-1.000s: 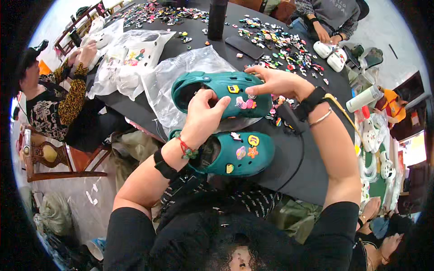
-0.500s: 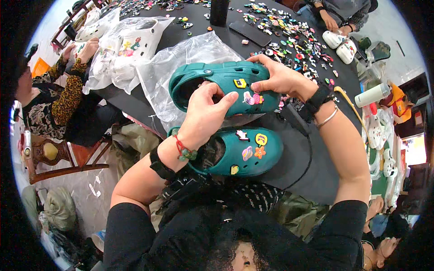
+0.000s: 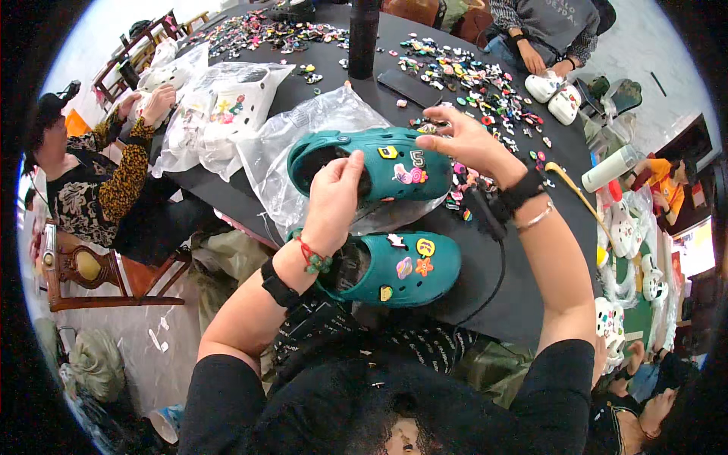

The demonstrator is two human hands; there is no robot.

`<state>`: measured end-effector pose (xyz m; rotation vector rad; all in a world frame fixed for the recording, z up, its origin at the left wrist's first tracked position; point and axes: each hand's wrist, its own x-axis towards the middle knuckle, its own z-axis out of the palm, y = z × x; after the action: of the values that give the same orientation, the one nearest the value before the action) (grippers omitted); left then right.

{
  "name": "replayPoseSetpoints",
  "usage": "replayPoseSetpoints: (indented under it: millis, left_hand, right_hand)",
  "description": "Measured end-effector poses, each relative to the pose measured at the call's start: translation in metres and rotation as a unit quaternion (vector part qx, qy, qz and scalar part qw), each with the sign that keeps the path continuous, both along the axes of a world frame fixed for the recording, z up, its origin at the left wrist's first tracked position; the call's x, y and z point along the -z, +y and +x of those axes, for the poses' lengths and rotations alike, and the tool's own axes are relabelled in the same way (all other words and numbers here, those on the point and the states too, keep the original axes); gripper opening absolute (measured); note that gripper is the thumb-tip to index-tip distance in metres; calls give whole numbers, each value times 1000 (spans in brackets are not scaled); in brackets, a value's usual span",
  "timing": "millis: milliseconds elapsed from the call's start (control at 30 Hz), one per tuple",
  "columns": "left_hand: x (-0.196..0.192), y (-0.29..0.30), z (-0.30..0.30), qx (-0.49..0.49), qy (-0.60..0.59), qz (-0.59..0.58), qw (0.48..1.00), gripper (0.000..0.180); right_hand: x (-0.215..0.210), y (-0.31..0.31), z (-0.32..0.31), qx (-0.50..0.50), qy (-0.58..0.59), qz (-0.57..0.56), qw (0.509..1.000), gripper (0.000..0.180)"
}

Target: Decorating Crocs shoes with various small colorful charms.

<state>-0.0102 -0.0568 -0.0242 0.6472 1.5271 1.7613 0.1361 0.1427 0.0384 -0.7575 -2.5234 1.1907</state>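
Observation:
The upper dark green clog (image 3: pixel 425 155) lies on a clear plastic bag, its toe to the right. Its top carries a yellow charm, a grey number-shaped charm and pink ones. At the near rim of its foot opening, my left hand (image 3: pixel 334 193) closes on the clog with thumb and fingers together. My right hand (image 3: pixel 474 144) is beside the toe, thumb and fingers apart, with nothing visible between them. Closer to me rests a second green clog (image 3: pixel 440 273), bearing several charms, including an orange star and a planet.
Loose colourful charms (image 3: pixel 485 83) cover much of the far table. A phone (image 3: pixel 409 89) and black cylinder (image 3: pixel 365 38) stand beyond the clogs. Bagged white clogs (image 3: pixel 227 114) lie left. Co-workers handle white clogs at far left and far right. A cable runs near my right wrist.
My right hand has come off the upper clog's toe and opened, uncovering the grey number-shaped charm. My left hand has shifted slightly along the near rim. The view has shifted a little.

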Motion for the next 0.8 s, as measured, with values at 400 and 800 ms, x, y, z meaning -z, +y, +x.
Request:
replayPoseSetpoints:
  millis: [400, 800]
  left_hand:
    - [2, -9, -12, -109, -217, 253, 936, 25]
    - [-61, -89, -33, 206, 514, 24, 832, 59]
  right_hand:
    - [-53, -145, -7, -302, -159, 256, 905, 100]
    - [-42, -124, 17, -291, -120, 289, 904, 82]
